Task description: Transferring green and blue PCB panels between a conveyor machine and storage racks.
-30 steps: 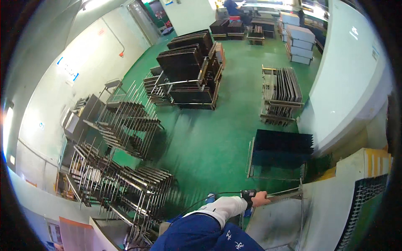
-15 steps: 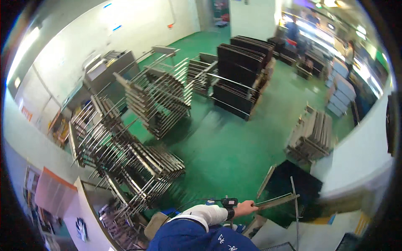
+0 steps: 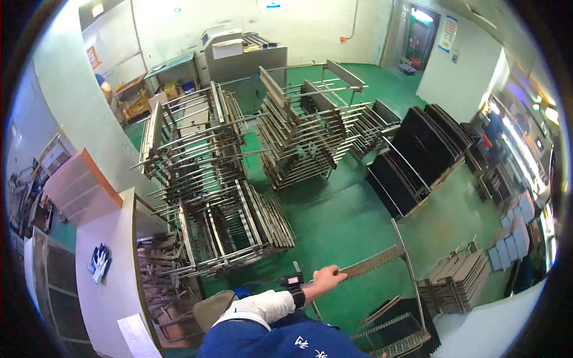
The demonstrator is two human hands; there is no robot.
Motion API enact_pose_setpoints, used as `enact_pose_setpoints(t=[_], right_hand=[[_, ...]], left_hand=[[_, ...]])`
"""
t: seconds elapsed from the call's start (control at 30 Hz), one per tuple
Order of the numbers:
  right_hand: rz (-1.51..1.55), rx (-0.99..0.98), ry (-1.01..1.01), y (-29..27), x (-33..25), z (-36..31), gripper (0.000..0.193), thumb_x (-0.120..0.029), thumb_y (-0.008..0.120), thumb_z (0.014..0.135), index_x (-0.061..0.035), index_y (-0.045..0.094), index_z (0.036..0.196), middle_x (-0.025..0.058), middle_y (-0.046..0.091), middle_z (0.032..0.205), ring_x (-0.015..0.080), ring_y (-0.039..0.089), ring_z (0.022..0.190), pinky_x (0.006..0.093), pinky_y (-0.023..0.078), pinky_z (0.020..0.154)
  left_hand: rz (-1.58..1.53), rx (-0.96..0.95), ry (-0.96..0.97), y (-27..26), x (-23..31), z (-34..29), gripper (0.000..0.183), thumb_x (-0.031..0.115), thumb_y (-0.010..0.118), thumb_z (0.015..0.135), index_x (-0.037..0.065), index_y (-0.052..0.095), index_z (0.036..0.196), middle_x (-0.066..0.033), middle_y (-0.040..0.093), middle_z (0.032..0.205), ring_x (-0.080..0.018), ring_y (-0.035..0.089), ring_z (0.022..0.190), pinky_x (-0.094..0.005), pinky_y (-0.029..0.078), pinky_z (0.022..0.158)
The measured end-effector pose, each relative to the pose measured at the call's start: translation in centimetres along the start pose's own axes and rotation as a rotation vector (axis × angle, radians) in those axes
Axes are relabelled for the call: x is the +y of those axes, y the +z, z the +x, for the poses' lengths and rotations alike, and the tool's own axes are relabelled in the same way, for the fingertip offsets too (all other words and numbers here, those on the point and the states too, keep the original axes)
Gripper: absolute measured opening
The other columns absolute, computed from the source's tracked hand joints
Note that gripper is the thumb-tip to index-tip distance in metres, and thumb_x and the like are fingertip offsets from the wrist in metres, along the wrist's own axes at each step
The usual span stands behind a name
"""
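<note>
- At the left end of the metal frame (image 3: 375, 262), my left hand (image 3: 328, 280) is wrapped around the perforated crossbar, just beyond the wrist device (image 3: 292, 281).
- Out of view altogether is my right hand; I cannot tell whether it grips anything.
- So far, I judge, the hold on the frame is made and its handling is under way. Green floor (image 3: 352, 238) shows past its crossbar, and I see no panel in its upper part.
- Beyond the frame to the left, the crowded racks (image 3: 265, 215) stand apart from it; beyond it, slightly right, are the black panels (image 3: 427, 140), and to its right the grey panels (image 3: 462, 277). My fingers have not let go, so I take the handling as unfinished; how much is left I cannot say.
- Below the frame's crossbar, its lower toothed bars overlap a dark block (image 3: 394, 310), and I cannot make out whether they touch.
- Toward me, my blue shirt (image 3: 268, 343) and the lower edge cut off the frame's base, so whether it rests on the floor is unclear.
</note>
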State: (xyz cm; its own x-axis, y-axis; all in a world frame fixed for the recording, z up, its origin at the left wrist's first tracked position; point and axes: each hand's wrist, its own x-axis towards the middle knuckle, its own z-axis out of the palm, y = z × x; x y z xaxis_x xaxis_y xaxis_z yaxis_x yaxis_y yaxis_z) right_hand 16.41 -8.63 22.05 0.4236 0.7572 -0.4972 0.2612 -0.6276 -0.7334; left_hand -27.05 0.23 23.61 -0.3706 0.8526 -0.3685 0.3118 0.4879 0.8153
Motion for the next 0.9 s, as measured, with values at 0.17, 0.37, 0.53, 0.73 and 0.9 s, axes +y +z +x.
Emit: enact_pose_setpoints(t=[0.17,0.37,0.53,0.73,0.9], right_hand=[[0.038,-0.142,-0.042,2.3,-3.2,5.5,0.043,-0.034,0.055,0.088,0.0052,0.058,0.106,0.0141,0.056,0.081,0.0261,0.049,0.069,0.041,0.044,0.065],[0.109,-0.035,0.165,9.5,-10.0,14.8,0.032,-0.02,0.064,0.079,-0.002,0.053,0.103,0.0104,0.057,0.082,0.0289,0.054,0.086,0.0399,0.043,0.075],[0.153,-0.199,-0.047,13.8,-15.9,24.3,0.036,-0.02,0.069,0.077,-0.0002,0.051,0.101,0.0053,0.055,0.079,0.0165,0.053,0.071,0.0318,0.041,0.063],[0.236,-0.243,-0.219,16.3,-25.2,32.7,0.028,-0.015,0.073,0.073,-0.0004,0.054,0.088,0.003,0.053,0.075,0.0132,0.047,0.059,0.0299,0.037,0.052],[0.247,-0.312,-0.335,20.1,-39.1,30.2,0.02,-0.013,0.068,0.074,-0.0008,0.054,0.083,0.0018,0.05,0.072,0.0136,0.046,0.062,0.0303,0.036,0.054]], left_hand=[[-0.08,0.164,-0.047,-4.8,-0.5,1.4,0.043,0.05,0.061,0.074,0.009,0.063,0.083,-0.01,0.065,0.077,-0.0262,0.063,0.077,-0.0376,0.044,0.073],[-0.286,0.304,-0.139,-7.1,-0.2,4.8,0.038,0.044,0.066,0.073,0.006,0.063,0.079,-0.0077,0.061,0.067,-0.0188,0.059,0.063,-0.034,0.045,0.061],[-0.546,0.389,-0.04,-6.9,2.0,9.9,0.024,0.023,0.068,0.079,0.0,0.061,0.077,0.0009,0.054,0.064,-0.0066,0.046,0.061,-0.0242,0.037,0.054],[-0.771,0.411,-0.04,-8.7,8.9,15.0,0.017,0.017,0.066,0.082,0.001,0.059,0.079,0.0037,0.053,0.069,-0.0052,0.044,0.063,-0.0224,0.034,0.055],[-0.923,0.514,-0.004,-12.1,13.1,17.6,0.014,0.015,0.065,0.082,0.003,0.058,0.082,0.0045,0.052,0.068,-0.0045,0.044,0.059,-0.0212,0.033,0.053]])
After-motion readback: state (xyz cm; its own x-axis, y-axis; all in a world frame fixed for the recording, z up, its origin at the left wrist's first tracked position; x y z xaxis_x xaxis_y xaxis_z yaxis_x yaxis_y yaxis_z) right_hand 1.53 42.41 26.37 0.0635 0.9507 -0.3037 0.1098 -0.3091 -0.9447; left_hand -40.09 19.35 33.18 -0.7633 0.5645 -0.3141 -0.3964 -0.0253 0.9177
